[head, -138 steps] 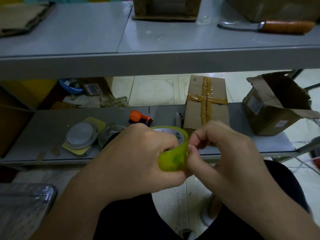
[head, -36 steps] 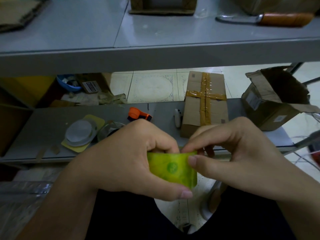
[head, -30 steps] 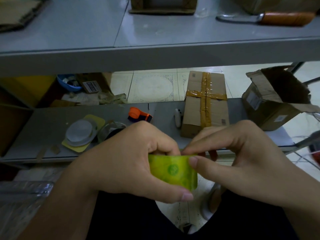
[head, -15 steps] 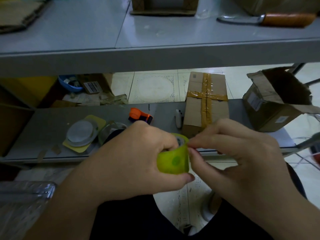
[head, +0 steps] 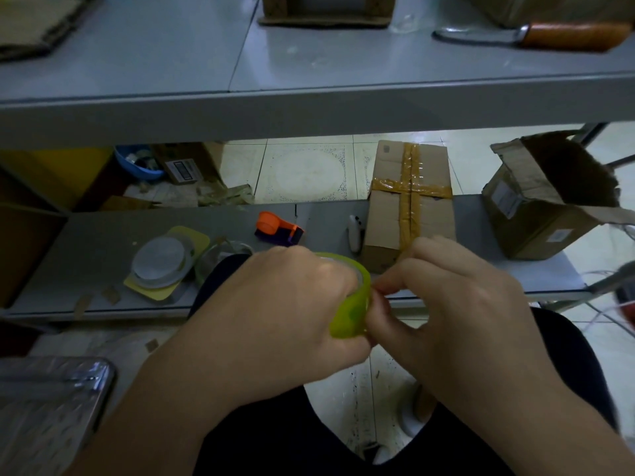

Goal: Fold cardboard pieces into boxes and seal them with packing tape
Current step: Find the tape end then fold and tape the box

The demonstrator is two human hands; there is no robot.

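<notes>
Gripping the tape roll [head: 351, 309], left hand [head: 292, 304]; right hand [head: 457, 304] pinches its edge over grey shelf [head: 99, 238].

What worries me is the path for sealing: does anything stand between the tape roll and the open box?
Partly: the taped box stands on the shelf just left of the open box, near the straight line from the tape roll. Nothing else visible intervenes.

This looks like a packing workroom: grey metal shelves [head: 86, 242] hold a taped cardboard box [head: 409, 201] at centre right, an open carton [head: 536, 218] at far right and an orange tape dispenser [head: 278, 231]. Cardboard scraps [head: 223, 197] litter the tiled floor [head: 305, 170] behind.
</notes>
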